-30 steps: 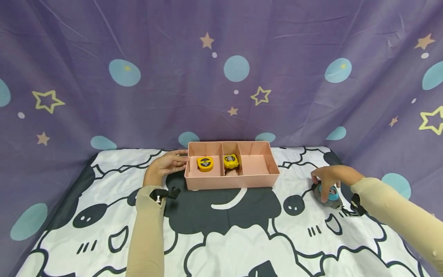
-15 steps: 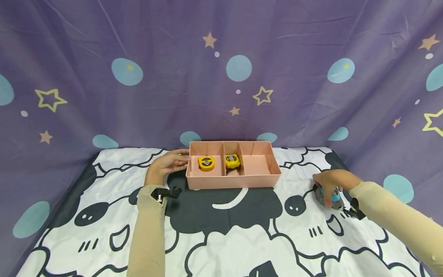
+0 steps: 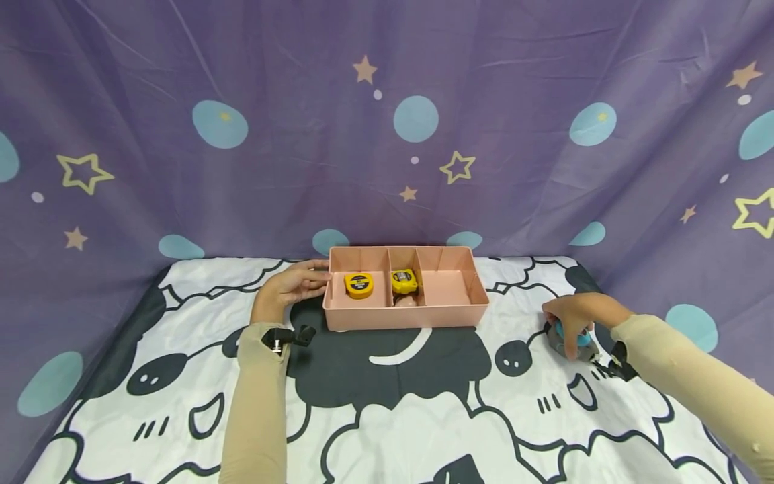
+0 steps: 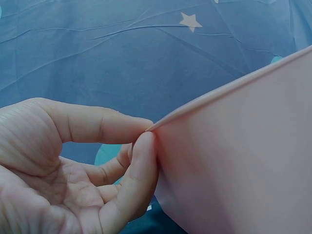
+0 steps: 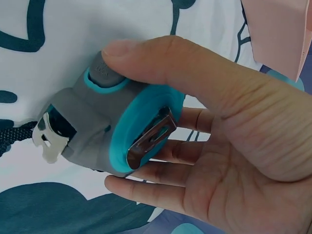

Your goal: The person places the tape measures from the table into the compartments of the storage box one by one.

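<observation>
At the left end of a pink divided box (image 3: pixel 405 318), my left hand (image 3: pixel 294 285) pinches the rim between thumb and fingertip, as the left wrist view shows up close. Far to the right, my right hand (image 3: pixel 571 319) holds a grey and teal tape measure (image 5: pixel 105 119). Its thumb lies on the grey button, and the other fingers reach round the far side. A metal belt clip (image 5: pixel 152 139) faces the palm; a silver hook end (image 5: pixel 48 139) and a black strap (image 5: pixel 17 135) show at the other end.
Inside the box, one yellow tape measure (image 3: pixel 359 286) lies in the left compartment and another yellow tape measure (image 3: pixel 404 281) in the narrow middle one. A cartoon-print cloth (image 3: pixel 423 430) covers the table. Behind it hangs a purple curtain (image 3: pixel 290 181).
My right hand has shifted slightly over the grey and teal tape measure, and less of its teal face shows. My left hand stays on the box rim.
</observation>
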`<move>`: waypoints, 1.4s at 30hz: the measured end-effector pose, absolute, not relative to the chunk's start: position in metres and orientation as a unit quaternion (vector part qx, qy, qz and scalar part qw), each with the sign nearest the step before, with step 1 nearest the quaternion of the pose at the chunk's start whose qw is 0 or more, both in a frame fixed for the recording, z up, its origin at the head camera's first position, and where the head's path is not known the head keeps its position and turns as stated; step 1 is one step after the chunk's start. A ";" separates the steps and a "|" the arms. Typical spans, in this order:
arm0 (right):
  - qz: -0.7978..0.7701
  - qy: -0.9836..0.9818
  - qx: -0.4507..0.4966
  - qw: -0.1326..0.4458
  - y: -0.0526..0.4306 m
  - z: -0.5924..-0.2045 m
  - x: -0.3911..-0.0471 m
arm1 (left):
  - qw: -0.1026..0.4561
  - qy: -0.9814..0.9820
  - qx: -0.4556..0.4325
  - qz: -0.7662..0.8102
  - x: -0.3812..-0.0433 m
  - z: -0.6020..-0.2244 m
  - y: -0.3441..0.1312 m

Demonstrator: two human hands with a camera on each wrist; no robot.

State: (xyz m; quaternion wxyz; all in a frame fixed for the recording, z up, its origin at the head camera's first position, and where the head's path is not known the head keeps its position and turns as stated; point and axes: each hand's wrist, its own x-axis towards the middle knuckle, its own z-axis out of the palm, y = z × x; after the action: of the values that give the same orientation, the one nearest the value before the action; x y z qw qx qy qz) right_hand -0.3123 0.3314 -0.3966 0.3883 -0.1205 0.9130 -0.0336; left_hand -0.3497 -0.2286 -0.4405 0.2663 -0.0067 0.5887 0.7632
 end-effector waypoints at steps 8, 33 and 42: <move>-0.026 0.909 -0.134 0.394 0.327 -0.391 -0.318 | 0.266 0.593 -0.008 0.760 -0.351 -0.442 -0.228; -0.066 0.923 -0.197 0.325 0.309 -0.350 -0.337 | 0.261 0.602 -0.012 0.755 -0.350 -0.440 -0.228; -0.102 0.915 -0.249 0.300 0.296 -0.329 -0.339 | 0.264 0.599 -0.003 0.756 -0.351 -0.442 -0.229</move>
State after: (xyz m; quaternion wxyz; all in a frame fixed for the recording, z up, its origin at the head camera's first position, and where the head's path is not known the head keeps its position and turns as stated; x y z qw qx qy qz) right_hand -0.3393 0.2958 -0.3286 0.2996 -0.2489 0.9154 -0.1020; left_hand -0.3508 -0.2287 -0.4424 0.2638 -0.0028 0.5987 0.7563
